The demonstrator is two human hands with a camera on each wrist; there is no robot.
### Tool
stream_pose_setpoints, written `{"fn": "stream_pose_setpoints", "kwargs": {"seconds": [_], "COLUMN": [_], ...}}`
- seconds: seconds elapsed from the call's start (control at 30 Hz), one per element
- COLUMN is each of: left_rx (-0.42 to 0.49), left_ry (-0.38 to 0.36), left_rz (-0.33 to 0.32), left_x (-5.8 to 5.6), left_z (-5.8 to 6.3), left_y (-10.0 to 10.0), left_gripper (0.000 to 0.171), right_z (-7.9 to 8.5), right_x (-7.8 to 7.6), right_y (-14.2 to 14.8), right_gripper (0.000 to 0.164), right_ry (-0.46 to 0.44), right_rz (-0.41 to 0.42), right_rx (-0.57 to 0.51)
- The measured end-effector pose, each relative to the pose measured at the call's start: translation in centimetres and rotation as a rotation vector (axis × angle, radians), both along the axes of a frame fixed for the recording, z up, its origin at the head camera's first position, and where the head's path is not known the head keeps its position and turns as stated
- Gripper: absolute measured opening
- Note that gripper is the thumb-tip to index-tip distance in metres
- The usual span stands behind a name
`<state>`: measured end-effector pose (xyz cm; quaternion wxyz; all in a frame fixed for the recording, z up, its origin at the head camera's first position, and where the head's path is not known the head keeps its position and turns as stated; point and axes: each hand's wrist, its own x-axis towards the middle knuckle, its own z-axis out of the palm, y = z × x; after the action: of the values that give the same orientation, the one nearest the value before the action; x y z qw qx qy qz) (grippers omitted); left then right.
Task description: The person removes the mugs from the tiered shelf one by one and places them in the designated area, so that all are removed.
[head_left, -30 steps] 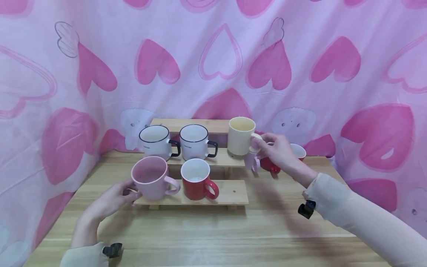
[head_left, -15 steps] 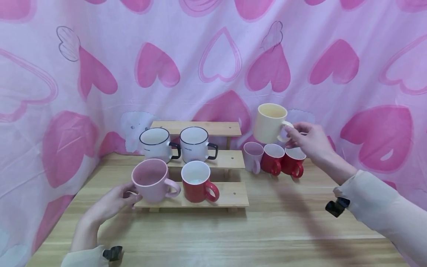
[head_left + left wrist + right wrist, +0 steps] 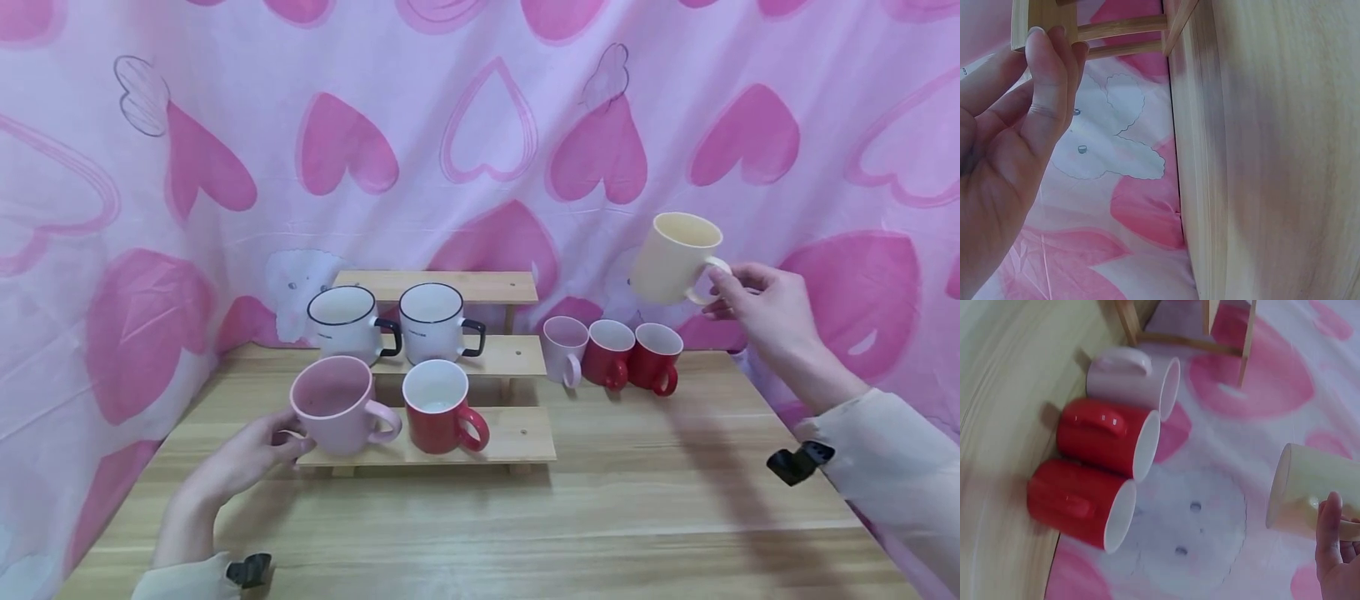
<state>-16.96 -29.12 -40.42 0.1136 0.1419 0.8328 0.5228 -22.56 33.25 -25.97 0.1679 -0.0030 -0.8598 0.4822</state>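
At near left, the left hand pinches the lowest board of a three-tier pale wooden rack on a wood-grain desk. That board carries a wide pink mug and a red mug with white inside; two white, black-rimmed mugs stand one tier up. Far right, the right hand holds a tilted cream cylindrical mug aloft by its handle, above a small pink mug and two small red mugs.
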Motion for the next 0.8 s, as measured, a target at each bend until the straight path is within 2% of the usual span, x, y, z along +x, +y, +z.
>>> {"fn": "stream_pose_setpoints", "kwargs": {"seconds": [0.23, 0.47, 0.53, 0.7, 0.8], "left_rx": [0.003, -0.009, -0.016, -0.037, -0.035], "left_ry": [-0.001, 0.013, 0.013, 0.018, 0.011], "left_rz": [-0.009, 0.002, 0.007, 0.025, 0.026], "left_x": [0.0, 0.1, 0.1, 0.1, 0.1], "left_z": [-0.1, 0.0, 0.1, 0.3, 0.3], "left_y": [0.3, 0.1, 0.1, 0.1, 0.1], "left_gripper": [0.043, 0.041, 0.041, 0.038, 0.038], "right_z": [-0.8, -2.7, -3.6, -6.2, -7.8], "right_x": [0.1, -0.3, -0.4, -0.8, -0.7], "right_y": [3.4, 6.0, 6.7, 7.9, 8.4], "right_gripper": [0.025, 0.011, 0.012, 0.021, 0.024], "right_ry": [0.041, 0.042, 0.03, -0.008, -0.032], "right_rz": [-0.048, -0.055, -0.083, -0.182, -0.22], "right_rx": [-0.119, -0.362, -0.345, -0.221, -0.2]}}
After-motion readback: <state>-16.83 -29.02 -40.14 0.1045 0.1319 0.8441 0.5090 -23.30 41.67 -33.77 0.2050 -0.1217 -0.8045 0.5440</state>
